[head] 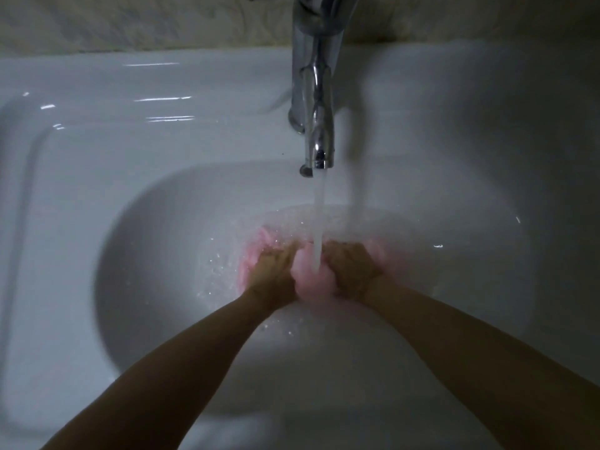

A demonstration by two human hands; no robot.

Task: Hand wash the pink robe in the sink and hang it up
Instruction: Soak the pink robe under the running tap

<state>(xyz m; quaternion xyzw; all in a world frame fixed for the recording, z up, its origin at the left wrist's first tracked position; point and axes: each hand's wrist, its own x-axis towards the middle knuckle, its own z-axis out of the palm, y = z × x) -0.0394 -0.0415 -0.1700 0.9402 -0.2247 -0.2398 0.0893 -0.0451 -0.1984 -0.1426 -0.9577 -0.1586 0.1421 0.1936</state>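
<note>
The pink robe (pixel 313 282) lies bunched in the bottom of the white sink (pixel 156 222), wet and partly under water. My left hand (pixel 276 271) grips the bundle from its left side and my right hand (pixel 352 271) grips it from the right, with a pink fold squeezed up between them. A chrome tap (pixel 313 92) stands at the back centre, and its stream of water (pixel 318 216) falls straight onto the cloth between my hands. More pink fabric shows to the left of my left hand, blurred by splashing water.
A wide white ledge (pixel 97 102) runs around the basin on the left and at the back. Behind it is a pale tiled wall (pixel 146 21). Shallow water pools in the basin around the cloth. The light is dim, and the right side lies in shadow.
</note>
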